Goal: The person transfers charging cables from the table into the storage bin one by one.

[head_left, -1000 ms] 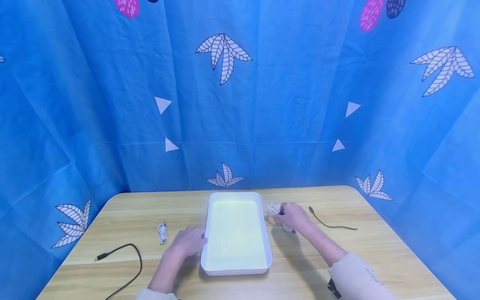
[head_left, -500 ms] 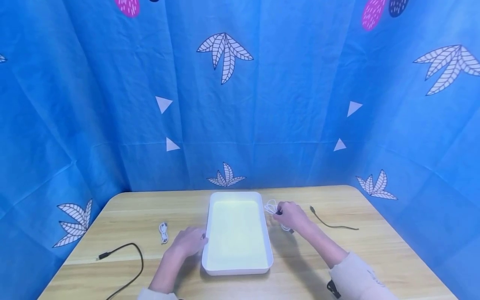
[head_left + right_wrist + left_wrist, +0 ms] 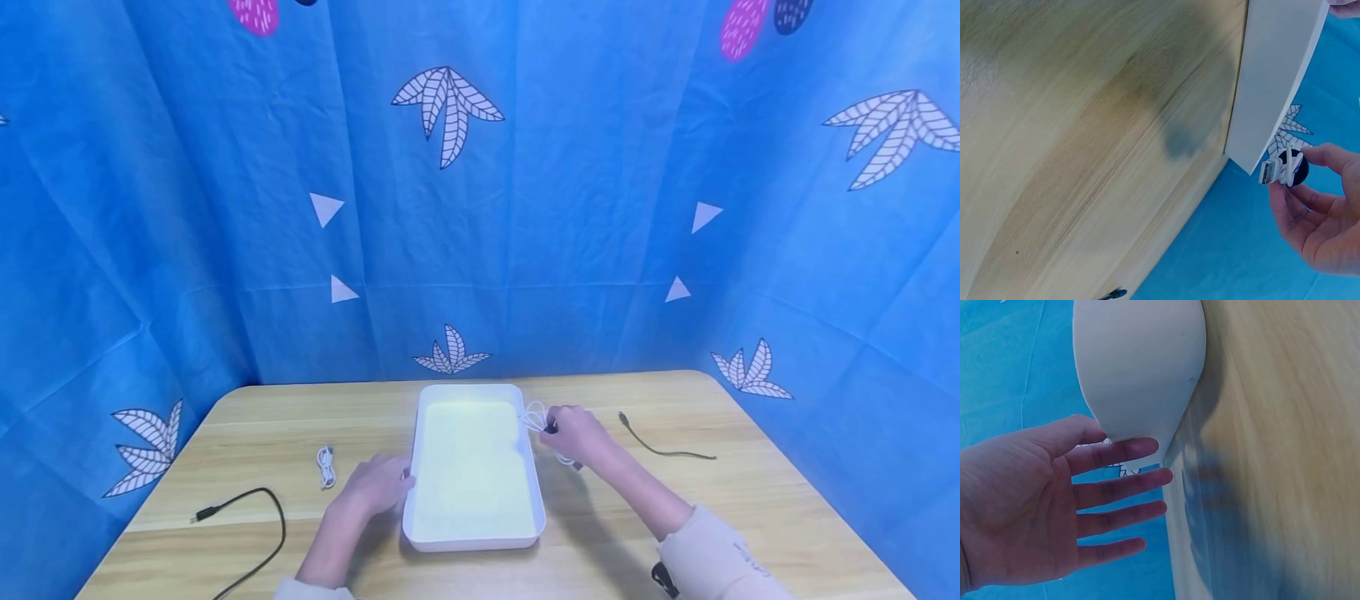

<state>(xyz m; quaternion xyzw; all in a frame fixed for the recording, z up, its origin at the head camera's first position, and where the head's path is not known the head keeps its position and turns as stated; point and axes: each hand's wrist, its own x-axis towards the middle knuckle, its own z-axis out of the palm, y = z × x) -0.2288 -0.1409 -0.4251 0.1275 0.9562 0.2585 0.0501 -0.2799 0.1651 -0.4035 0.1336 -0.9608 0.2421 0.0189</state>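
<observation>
A: What's the biggest thing there?
B: A blue leaf-print curtain (image 3: 480, 250), then a wood-grain tabletop (image 3: 360, 421) before it, and on that a shallow white tray (image 3: 472, 479).

A: And below the tray in size?
B: A curved black cable (image 3: 282, 523) at the near left, and a shorter dark cable (image 3: 654, 452) lying to the right.

A: The hands?
B: The left hand (image 3: 378, 483) pinches the tray's left wall between thumb and forefinger, other fingers extended. The right hand (image 3: 579, 433) grips a coiled white USB-A cable (image 3: 1289, 167) with thumb and fingertips.

A: Where's that coil exactly?
B: By the tray's right wall; from above, its loops overlap the rim. I can't tell whether they touch. A smaller white cable bundle (image 3: 327, 468) lies left of the left hand.

A: How would the held one handle?
B: Light and hardy, I'd judge, with springy, slightly slick loops that could snag. The bundled waist, by the dark round piece (image 3: 1304, 175), seems the surest hold; the metal plug (image 3: 1266, 172) alone would let everything dangle.
</observation>
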